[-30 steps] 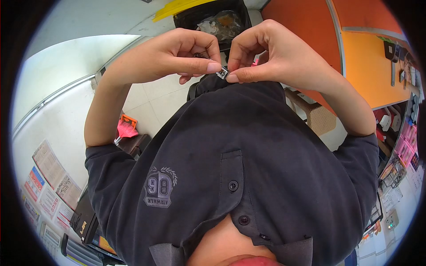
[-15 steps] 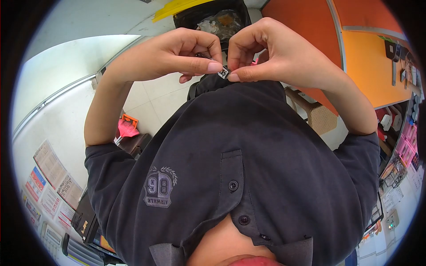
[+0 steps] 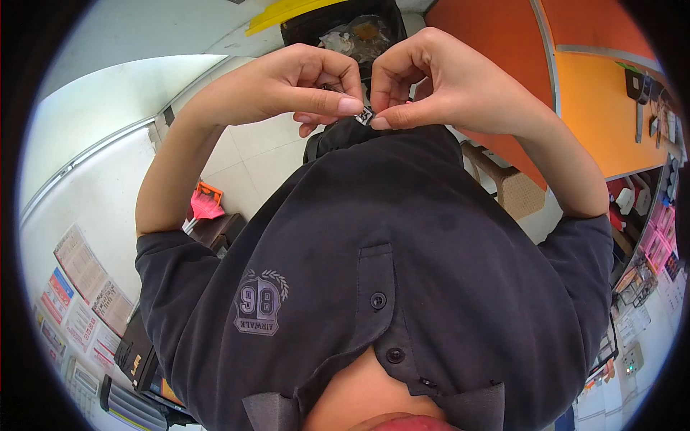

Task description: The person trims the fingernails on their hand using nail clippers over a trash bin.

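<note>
My left hand (image 3: pixel 298 90) and my right hand (image 3: pixel 435 86) meet in front of my dark shirt. A small silver-and-black piece (image 3: pixel 365 116) is pinched between them, and its exact kind is too small to make out. The left thumb and index finger press on one side of it. From the other side, the tips of the right thumb and fingers hold it. Something dark shows among the curled left fingers, mostly hidden. A bit of pink or red is just visible behind the right fingers.
Beyond my hands stands a black bin (image 3: pixel 388 21) with rubbish inside. On the right are an orange panel (image 3: pixel 489 43) and a brown woven stool (image 3: pixel 519 192). A pink brush (image 3: pixel 206 206) is at the left, near papers on the wall (image 3: pixel 90 284).
Both hands keep their pinch on the small piece. The left fingers have shifted slightly, and the right thumb has moved up a little.
</note>
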### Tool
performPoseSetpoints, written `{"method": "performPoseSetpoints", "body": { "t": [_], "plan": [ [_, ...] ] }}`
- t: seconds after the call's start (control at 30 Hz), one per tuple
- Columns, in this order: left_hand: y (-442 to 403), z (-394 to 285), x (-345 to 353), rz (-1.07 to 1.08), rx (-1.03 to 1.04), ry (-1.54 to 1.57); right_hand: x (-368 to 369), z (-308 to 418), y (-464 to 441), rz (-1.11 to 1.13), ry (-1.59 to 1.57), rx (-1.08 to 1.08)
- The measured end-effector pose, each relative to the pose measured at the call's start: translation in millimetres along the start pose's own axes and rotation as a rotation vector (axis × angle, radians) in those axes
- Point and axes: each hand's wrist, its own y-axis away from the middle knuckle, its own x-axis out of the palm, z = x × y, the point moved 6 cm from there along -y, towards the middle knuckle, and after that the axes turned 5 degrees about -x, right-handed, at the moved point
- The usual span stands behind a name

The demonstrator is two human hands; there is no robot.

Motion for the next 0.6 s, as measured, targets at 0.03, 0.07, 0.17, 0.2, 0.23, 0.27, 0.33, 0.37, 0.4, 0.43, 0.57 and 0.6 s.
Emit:
{"method": "performPoseSetpoints", "body": {
  "t": [0.03, 0.07, 0.17, 0.2, 0.23, 0.27, 0.33, 0.37, 0.4, 0.43, 0.57, 0.6],
  "plan": [
    [-1, 0, -1, 0.001, 0.003, 0.005, -1, -1, 0, 0.002, -0.013, 0.003],
    [-2, 0, -2, 0.001, 0.006, 0.009, -2, -2, -1, 0.0, -0.024, 0.007],
    [-3, -2, -3, -0.017, 0.004, 0.009, -5, -3, -3, 0.006, -0.053, 0.017],
    [-3, -2, -3, -0.026, 0.002, 0.006, -5, -4, -4, 0.012, -0.062, 0.018],
    [-3, -3, -4, -0.034, 0.001, 0.012, -6, -5, -4, 0.018, -0.071, 0.02],
    [-3, -3, -5, -0.043, 0.001, 0.017, -7, -6, -5, 0.017, -0.09, 0.016],
    [-4, -4, -6, -0.057, 0.002, 0.02, -9, -10, -6, 0.015, -0.13, 0.007],
    [-5, -5, -7, -0.063, 0.002, 0.018, -11, -10, -6, 0.023, -0.143, 0.021],
    [-6, -6, -8, -0.068, 0.002, 0.015, -12, -10, -6, 0.03, -0.156, 0.035],
    [-7, -6, -8, -0.067, -0.003, 0.017, -13, -11, -6, 0.036, -0.17, 0.048],
    [-12, -5, -14, -0.066, -0.024, 0.013, -18, -15, -11, 0.061, -0.168, 0.027],
    [-13, -5, -15, -0.067, -0.028, 0.009, -20, -18, -12, 0.064, -0.145, 0.01]
  ]
}}
